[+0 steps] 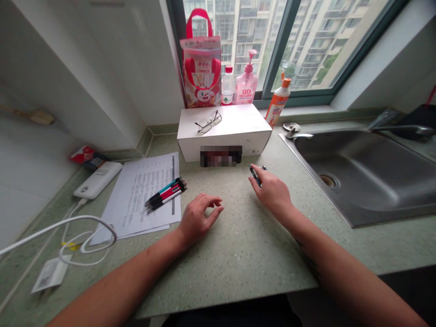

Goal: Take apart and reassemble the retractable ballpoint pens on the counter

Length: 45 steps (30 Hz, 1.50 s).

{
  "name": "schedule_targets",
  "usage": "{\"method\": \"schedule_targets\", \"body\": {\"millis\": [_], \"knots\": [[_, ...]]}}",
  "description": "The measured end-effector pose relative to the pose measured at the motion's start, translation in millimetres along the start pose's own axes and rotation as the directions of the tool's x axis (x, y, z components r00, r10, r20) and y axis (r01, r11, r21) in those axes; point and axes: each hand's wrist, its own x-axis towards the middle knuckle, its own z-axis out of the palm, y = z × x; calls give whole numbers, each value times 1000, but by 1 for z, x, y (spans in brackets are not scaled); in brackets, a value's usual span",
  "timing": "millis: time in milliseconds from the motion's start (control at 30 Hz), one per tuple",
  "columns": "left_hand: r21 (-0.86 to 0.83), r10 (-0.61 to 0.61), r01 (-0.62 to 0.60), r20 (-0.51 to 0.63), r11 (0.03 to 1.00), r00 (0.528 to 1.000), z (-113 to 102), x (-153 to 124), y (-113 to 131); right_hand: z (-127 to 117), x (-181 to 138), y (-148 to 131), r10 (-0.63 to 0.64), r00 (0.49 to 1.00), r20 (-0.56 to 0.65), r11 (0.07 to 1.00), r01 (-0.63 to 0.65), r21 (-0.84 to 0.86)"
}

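My left hand [199, 215] rests on the speckled green countertop [231, 254], thumb and fingers apart with nothing between them. To its left, several pens [166, 195] in teal, red, white and black lie bunched on printed paper sheets [136, 200]. Over on the right, my right hand [272, 188] is closed around a dark pen with a teal part [255, 175], just in front of the white box. A dark end pokes out beyond its knuckles; I cannot tell whether that is a second pen. The palm hides the rest.
Eyeglasses [209, 122] lie on the white box [225, 121]. Behind it stand a red-handled bag [202, 81], a small bottle [227, 86], a pink pump bottle [246, 84] and an orange-capped bottle [278, 102]. The sink [371, 168] is right; a white power bank [98, 180] with cable is left.
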Motion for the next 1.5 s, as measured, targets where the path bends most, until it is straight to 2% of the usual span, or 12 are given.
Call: {"method": "schedule_targets", "body": {"millis": [100, 233, 433, 667, 1033, 1167, 1267, 1367, 1433, 1500], "knots": [[13, 1, -1, 7, 1000, 1000, 0, 0, 1, 0, 1, 4, 44, 998, 41, 977, -34, -209], [29, 12, -13, 14, 1000, 1000, 0, -1, 0, -1, 1, 7, 77, 994, 76, 949, -50, -311], [67, 7, -7, -5, 998, 1000, -2, 0, -1, 4, 5, 15, 8, 999, 43, 940, 7, -340], [85, 32, -31, -10, 996, 999, -1, 1, 0, 24, 8, 26, 54, 994, 99, 952, -21, -304], [199, 124, -124, 10, 972, 992, -4, 2, -3, 8, 16, 26, 51, 997, 53, 930, -28, -367], [285, 88, -85, 3, 955, 996, -8, 3, -8, 5, 16, 26, 66, 998, 21, 929, -53, -367], [508, 24, -29, 15, 861, 1000, -15, 5, -12, 6, 16, 27, 55, 998, 7, 935, -49, -352], [757, -108, 26, 59, 653, 992, -24, 9, -12, 8, 15, 28, 36, 999, 34, 938, -22, -345], [845, -263, 93, 57, 526, 963, -32, 12, -10, 10, 14, 29, 20, 999, 39, 941, -5, -340], [885, -383, 153, 30, 439, 923, -38, 16, -8, 11, 13, 28, -6, 1000, 28, 944, 15, -329]]}}
